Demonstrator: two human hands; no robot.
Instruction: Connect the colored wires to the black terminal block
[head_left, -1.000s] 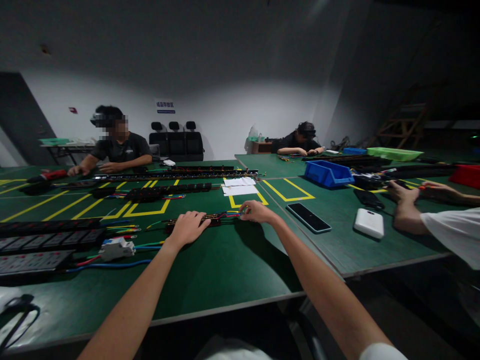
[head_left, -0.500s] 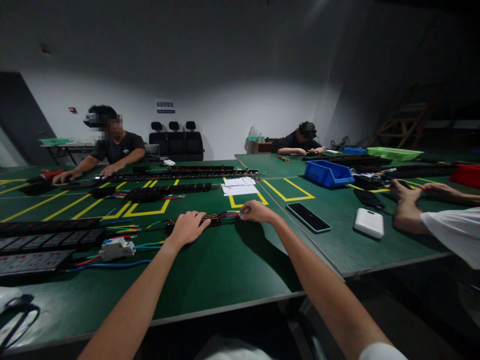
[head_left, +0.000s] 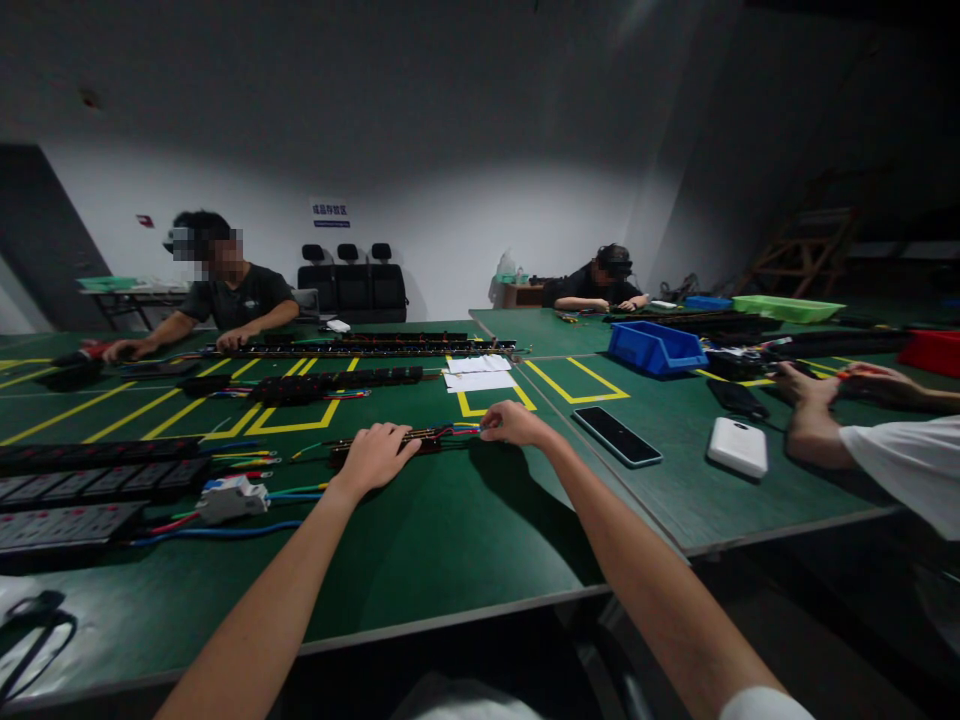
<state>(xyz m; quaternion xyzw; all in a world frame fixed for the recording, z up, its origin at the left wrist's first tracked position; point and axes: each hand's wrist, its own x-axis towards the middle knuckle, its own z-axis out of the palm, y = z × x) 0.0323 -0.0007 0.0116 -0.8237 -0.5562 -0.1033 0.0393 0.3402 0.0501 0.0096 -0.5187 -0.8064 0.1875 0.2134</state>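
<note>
My left hand [head_left: 377, 457] lies across a narrow dark strip with copper-coloured lines [head_left: 343, 453], gripping it against the green table [head_left: 420, 540]. Its fingers reach over the far side, and the palm hides the strip's middle. Red, blue and yellow-green wires [head_left: 459, 430] leave the strip's right end. Their tips are pinched between the closed fingers of my right hand [head_left: 513, 424], which covers the wire ends. To the left of my left hand, a small grey-and-white breaker [head_left: 234, 498] with blue and green wires rests near several black power strips [head_left: 67, 525].
White papers [head_left: 480, 372] lie beyond my hands. A phone [head_left: 616, 434], a white power bank [head_left: 738, 447] and a blue bin [head_left: 657, 347] are to the right. A co-worker's hands [head_left: 810, 385] work at far right; two people [head_left: 240, 295] sit across the table.
My hands stay in place on the strip and the wires. Across the table at left, the co-worker's nearer hand has shifted slightly to the right.
</note>
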